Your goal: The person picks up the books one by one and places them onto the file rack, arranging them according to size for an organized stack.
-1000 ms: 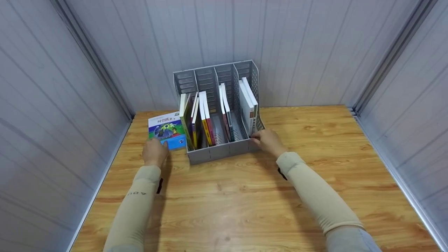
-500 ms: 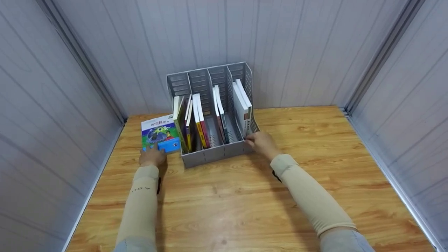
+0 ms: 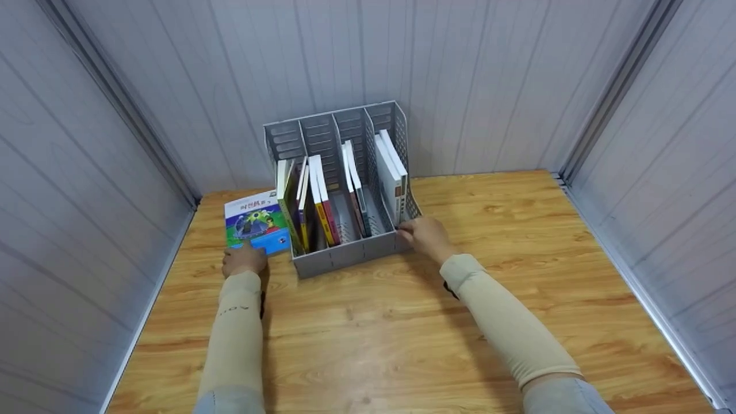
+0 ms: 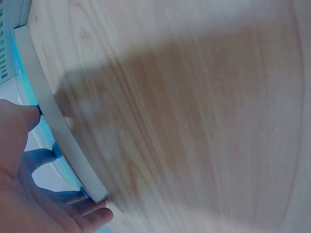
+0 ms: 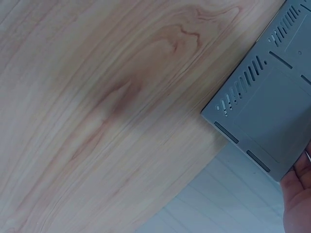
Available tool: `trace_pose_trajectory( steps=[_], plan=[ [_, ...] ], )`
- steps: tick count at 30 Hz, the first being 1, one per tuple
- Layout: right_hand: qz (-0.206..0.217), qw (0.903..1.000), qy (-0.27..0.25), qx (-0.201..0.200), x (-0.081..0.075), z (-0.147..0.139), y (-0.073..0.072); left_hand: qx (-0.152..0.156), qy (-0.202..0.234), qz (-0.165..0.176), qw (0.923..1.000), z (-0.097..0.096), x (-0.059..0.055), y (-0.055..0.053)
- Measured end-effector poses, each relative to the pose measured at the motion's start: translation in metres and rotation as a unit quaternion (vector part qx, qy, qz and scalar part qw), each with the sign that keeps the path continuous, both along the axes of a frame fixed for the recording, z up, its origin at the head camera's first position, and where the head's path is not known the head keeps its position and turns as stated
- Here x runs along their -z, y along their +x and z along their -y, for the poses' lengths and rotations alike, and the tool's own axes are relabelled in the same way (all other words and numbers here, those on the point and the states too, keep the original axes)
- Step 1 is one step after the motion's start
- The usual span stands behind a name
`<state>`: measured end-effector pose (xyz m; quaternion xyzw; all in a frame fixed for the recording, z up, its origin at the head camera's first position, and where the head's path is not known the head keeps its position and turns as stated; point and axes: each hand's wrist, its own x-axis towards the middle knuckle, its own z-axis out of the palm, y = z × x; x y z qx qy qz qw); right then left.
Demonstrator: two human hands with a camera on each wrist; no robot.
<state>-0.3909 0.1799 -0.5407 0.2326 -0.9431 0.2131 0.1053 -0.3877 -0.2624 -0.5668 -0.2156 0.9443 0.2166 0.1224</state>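
Observation:
In the head view a grey file organizer (image 3: 348, 257) with upright dividers stands near the back wall, holding several thin books. My right hand (image 3: 426, 237) grips its front right corner, fingers curled over the rim. The organizer's slotted underside shows in the right wrist view, with the same hand (image 5: 297, 194) at its edge. Left of the organizer, a children's book (image 3: 253, 224) with a colourful cover lies flat. My left hand (image 3: 244, 260) touches its near edge. In the left wrist view the fingers (image 4: 41, 156) rest on the blue cover beside the pale spine (image 4: 60, 121).
White books (image 3: 391, 172) stand in the right compartment, and yellow-edged ones (image 3: 296, 207) in the left. The wooden table (image 3: 356, 333) is bounded by a ridged back wall (image 3: 460, 86) and side panels.
The head view has shifted, so the scene sits farther left. My left hand's fingers have moved from the book's left corner onto its near edge. My right hand keeps its grip on the organizer.

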Motion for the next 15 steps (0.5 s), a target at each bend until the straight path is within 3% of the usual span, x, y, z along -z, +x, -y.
trace_pose_trajectory(
  steps=[6, 15],
  plan=[
    [0.013, 0.9999, -0.004, 0.003, -0.004, 0.001, 0.003, -0.007, 0.017, 0.003, 0.9998, 0.001, -0.004, 0.005],
    [0.017, 0.9998, 0.001, 0.003, -0.004, 0.001, 0.005, 0.002, 0.028, 0.019, 0.9994, 0.012, -0.014, 0.023]
  ],
)
